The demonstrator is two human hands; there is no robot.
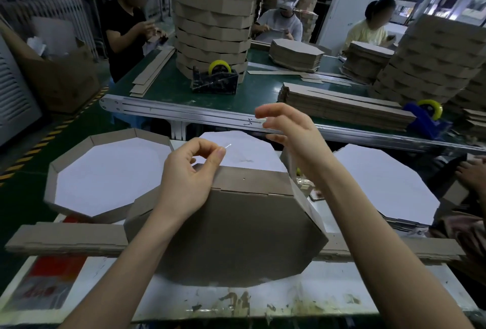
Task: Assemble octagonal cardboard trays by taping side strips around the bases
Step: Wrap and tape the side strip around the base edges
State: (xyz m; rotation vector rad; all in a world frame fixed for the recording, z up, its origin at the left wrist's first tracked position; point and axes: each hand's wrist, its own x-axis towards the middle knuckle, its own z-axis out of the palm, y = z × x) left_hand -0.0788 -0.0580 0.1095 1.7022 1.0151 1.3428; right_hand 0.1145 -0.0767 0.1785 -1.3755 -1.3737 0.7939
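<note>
Workpiece: an octagonal tray (236, 236) lies brown side up at the middle of the white work table (236, 299), tilted toward the camera, with a side strip (252, 178) standing along its far edge.
Left hand: the left hand (189, 178) rests against the tray's upper left corner, thumb and forefinger pinching a glinting sliver of clear tape (229, 146) just above the strip.
Right hand: the right hand (292, 128) is raised above the tray's far right corner, fingers curved; whether it grasps anything cannot be told.
Beneath: a long cardboard strip (65, 239) runs across the table under the tray.
Left of it: a finished tray (105, 176) sits white side up, walls in place.
Right of it: a bare white base (381, 178) lies flat.
Beyond: a green conveyor (171, 86) carries a black tape dispenser (214, 80), a blue dispenser (426, 118) and a tall stack of trays (213, 26); three people work on its far side.
</note>
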